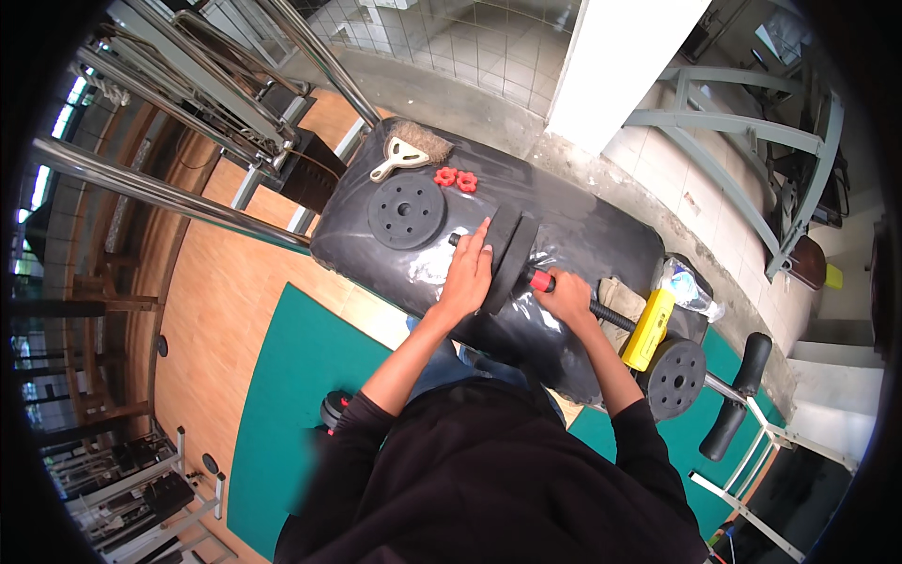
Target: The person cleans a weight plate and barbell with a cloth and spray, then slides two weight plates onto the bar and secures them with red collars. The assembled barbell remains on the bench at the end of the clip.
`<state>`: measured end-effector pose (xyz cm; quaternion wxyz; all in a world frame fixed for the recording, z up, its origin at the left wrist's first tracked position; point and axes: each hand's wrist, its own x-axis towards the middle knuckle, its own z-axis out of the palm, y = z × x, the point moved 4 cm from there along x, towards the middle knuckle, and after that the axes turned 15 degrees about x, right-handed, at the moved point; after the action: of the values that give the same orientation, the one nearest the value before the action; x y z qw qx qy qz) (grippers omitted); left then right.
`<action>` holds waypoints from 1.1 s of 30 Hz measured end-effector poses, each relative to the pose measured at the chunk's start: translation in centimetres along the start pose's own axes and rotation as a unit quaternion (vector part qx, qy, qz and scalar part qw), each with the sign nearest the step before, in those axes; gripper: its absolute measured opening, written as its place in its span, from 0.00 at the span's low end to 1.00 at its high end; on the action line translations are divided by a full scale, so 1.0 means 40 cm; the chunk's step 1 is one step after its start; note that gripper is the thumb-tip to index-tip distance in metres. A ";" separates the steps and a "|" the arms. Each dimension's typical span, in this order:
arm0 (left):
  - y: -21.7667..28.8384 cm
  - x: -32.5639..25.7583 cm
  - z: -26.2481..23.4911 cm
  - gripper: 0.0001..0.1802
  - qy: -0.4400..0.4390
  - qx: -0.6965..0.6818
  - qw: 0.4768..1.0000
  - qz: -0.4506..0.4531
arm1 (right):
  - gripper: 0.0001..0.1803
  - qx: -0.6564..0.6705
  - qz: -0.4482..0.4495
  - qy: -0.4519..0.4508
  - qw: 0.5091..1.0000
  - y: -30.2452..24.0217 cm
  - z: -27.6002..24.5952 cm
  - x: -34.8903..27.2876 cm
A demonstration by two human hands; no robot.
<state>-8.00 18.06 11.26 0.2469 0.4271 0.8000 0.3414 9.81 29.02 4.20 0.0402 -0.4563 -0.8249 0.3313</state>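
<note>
Two dark weight plates (516,254) stand on edge, side by side, on a black padded bench (592,221). My left hand (468,277) lies against the left one with fingers stretched out, beside a black bar end (455,240). On the other side, my right hand (567,299) is wrapped round a dumbbell bar (611,315), just behind its red collar (540,280). The bar's ribbed black length runs on to the right. A round plate with holes (406,211) lies flat at the left, near two red star-shaped nuts (456,179).
A brush (410,155) lies at the bench's far left. To the right are a tan cloth (620,299), a yellow case (649,329), a plastic bottle (691,287) and another plate (673,379). Metal machine bars (178,193) flank the left; a green mat (291,404) covers the floor.
</note>
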 end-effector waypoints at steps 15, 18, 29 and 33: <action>-0.199 0.051 0.014 0.19 -0.161 -0.328 0.927 -0.086 | 0.21 0.034 0.003 0.067 0.997 0.059 0.034 -0.010; -0.307 0.084 -0.030 0.17 -0.098 -0.269 0.949 -0.136 | 0.21 0.033 0.019 0.062 0.997 0.058 0.032 -0.013; -0.635 0.276 -0.224 0.44 0.029 0.198 0.945 -0.257 | 0.20 0.018 0.021 0.064 0.998 0.075 0.041 -0.013; -0.648 0.331 -0.194 0.57 -0.040 0.195 0.935 -0.293 | 0.20 0.024 0.017 0.059 0.998 0.064 0.036 -0.013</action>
<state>-33.48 16.32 -4.72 0.2797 0.2268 0.9300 0.0737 11.44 28.81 1.71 0.0939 -0.4882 -0.8050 0.3239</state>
